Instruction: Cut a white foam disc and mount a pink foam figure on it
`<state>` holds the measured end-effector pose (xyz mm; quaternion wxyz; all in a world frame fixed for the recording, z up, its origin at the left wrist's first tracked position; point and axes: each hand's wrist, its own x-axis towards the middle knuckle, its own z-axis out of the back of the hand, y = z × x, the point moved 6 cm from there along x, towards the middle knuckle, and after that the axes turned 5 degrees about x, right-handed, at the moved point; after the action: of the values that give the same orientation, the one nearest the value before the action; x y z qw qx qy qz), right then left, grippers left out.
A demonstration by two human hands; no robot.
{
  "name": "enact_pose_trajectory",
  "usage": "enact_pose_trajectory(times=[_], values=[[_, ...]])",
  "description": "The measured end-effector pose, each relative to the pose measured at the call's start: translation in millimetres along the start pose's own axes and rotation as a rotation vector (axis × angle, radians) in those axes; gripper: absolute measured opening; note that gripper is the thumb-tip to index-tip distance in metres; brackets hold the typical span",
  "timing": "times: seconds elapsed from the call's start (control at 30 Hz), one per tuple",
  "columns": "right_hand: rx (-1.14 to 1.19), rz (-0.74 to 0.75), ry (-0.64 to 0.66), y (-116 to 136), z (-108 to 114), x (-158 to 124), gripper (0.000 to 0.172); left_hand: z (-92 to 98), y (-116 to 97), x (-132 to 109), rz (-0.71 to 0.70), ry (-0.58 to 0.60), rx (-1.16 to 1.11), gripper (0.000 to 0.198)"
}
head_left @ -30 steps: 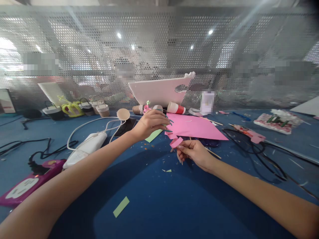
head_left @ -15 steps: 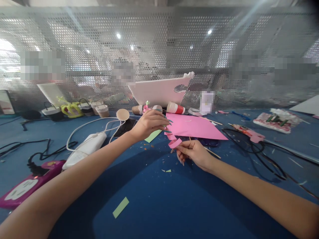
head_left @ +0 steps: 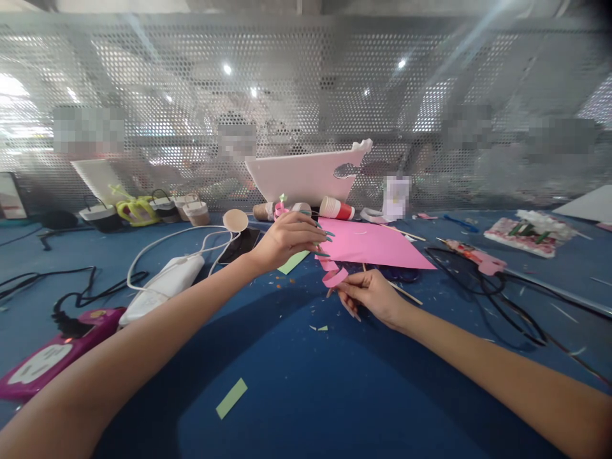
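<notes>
A pink paper strip runs down between my two hands, its lower part bent into a loop. My right hand is closed in a pinch on that looped end. My left hand, back uppermost and with long green nails, has its fingers curved round the strip's upper end; its thumb is mostly hidden. A larger pink paper sheet lies just beyond both hands. Under the left hand rests a piece of light green paper. A thin wooden stick lies behind the right hand.
On the left are a white power bank with a cable, a magenta power strip and small paper cups. A pink glue gun with a black cord lies right. A white foam board leans against the mesh screen. A green paper strip lies in front.
Both hands stay almost in place. The paper loop at my right fingertips has shifted very slightly, and the right fingers have turned a little.
</notes>
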<state>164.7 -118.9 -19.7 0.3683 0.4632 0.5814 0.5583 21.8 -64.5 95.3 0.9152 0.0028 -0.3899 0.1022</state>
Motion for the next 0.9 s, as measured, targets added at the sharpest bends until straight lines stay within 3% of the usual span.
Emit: enact_pose_trajectory(times=[0.33,0.47,0.63,0.9], values=[[0.042,-0.010,-0.031,-2.9,2.8,2.3,0.035,0.5,1.1,-2.7,-0.109,-0.021,0.046,0.029],[0.088,0.003,-0.077,-4.6,8.1,4.4,0.037,4.1,7.5,-1.5,0.059,-0.101,-0.102,0.045],[0.170,-0.006,-0.103,-4.3,3.9,6.6,0.032,3.6,12.1,0.9,0.305,-0.154,-0.363,0.039],[0.308,0.016,-0.078,-3.5,-16.4,17.7,0.030,1.1,19.8,2.5,0.263,-0.106,-0.455,0.032]])
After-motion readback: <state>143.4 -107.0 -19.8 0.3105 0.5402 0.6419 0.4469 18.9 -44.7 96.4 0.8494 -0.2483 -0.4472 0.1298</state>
